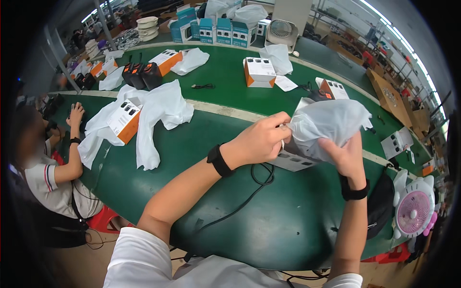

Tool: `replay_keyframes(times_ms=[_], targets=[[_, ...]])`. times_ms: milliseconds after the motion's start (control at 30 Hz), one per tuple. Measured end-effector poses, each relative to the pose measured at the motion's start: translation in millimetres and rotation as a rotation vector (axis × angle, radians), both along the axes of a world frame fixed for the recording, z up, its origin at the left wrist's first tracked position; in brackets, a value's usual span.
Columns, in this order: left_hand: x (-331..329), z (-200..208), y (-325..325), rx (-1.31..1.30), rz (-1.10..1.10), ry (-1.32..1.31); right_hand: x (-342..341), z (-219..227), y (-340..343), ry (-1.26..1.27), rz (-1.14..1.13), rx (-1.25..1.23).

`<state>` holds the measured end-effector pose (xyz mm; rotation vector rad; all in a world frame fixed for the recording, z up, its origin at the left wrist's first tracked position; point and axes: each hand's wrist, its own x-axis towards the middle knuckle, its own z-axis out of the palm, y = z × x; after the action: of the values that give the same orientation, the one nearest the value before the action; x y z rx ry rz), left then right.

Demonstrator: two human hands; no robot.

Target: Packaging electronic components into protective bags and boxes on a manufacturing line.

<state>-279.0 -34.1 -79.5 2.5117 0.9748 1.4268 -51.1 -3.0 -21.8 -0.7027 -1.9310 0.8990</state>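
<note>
A translucent white plastic bag bulges over a white box on the green table in front of me. What fills the bag is hidden. My right hand is wrapped round the bag's right side, thumb across its front. At the bag's left end, beside the box's raised flap, my left hand is closed with fingertips pinched together on the bag's gathered edge. The box stands under the bag, its lower side showing between my hands. Both my wrists carry black bands.
A black cable crosses the table below my hands. To the left, plastic bags lie round an orange-and-white box. Black devices and another box sit farther back. A pink fan stands right; a co-worker sits left.
</note>
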Motion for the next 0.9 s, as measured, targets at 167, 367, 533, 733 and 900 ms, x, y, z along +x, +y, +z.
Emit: replay_keyframes(times_ms=[167, 367, 533, 733, 900], targets=[[-12, -13, 8, -0.091, 0.064, -0.198, -8, 16, 9, -0.614, 0.113, 0.360], [-15, -5, 6, -0.059, 0.092, -0.147, -38, -5, -22, -1.162, -0.199, 0.760], [-16, -6, 9, -0.071, 0.075, -0.117, -11, -51, -29, -0.992, -0.163, 1.061], [-9, -1, 10, -0.118, 0.166, -0.169, 55, -44, 20, -1.106, -0.565, 0.630], [-8, 13, 85, -0.182, 0.283, -0.072, 190, -49, 136, -1.423, -1.098, 0.617]])
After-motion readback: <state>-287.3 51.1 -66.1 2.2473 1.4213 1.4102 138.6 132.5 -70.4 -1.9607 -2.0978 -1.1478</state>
